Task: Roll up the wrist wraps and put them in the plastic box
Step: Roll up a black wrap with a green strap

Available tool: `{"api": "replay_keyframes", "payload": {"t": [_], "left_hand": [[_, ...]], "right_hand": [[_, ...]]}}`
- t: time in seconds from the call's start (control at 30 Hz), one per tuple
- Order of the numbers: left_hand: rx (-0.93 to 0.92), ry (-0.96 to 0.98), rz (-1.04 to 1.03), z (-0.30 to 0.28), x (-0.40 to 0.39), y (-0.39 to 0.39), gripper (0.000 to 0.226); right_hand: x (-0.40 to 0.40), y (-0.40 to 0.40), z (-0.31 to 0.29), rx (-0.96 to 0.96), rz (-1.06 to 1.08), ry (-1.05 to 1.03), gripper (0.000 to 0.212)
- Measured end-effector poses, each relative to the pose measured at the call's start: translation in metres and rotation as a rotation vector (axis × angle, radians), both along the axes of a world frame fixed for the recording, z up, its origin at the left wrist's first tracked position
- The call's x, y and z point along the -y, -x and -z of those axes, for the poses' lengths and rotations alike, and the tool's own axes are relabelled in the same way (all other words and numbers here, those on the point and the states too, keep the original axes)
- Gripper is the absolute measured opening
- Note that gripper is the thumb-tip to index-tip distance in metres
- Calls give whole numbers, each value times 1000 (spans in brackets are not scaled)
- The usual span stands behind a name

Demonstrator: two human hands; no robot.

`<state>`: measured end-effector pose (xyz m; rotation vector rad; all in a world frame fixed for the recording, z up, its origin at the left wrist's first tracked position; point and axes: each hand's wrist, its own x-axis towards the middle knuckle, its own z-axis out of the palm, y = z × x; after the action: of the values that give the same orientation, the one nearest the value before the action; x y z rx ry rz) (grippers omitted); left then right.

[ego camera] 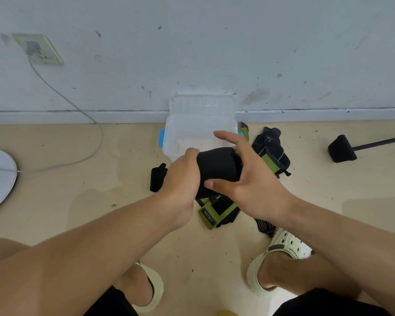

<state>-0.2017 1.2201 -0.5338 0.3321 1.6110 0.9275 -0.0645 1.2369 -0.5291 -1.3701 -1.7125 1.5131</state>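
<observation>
Left hand [183,176]: my fingers curl round the roll's left end.
Right hand [244,172]: thumb under, fingers loosely spread over wrist wrap [217,164].
Tail: green end [211,213] dangles near.
Plastic box [176,131]: open, just beyond.
Risk: loose grip, roll may unwind.

bare forearms, black shorts [328,303], pale cream perforated clogs [287,247] with dark olive straps
</observation>
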Motion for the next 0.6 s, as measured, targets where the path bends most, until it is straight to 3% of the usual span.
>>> {"api": "replay_keyframes", "payload": {"t": [0.13,0.23,0.4,0.6], "left_hand": [[207,67,-220,-1,-3,10,29],[214,57,-224,3,2,12,37],[-72,13,115,9,2,14,35],[-70,-46,433,30,0,23,54]], "right_hand": [[-12,-3,7,-34,137,211,79],[-17,-6,14,-178,153,440,75],[-19,-10,19,-283,277,583,73],[-21,-11,19,-275,308,590,56]]}}
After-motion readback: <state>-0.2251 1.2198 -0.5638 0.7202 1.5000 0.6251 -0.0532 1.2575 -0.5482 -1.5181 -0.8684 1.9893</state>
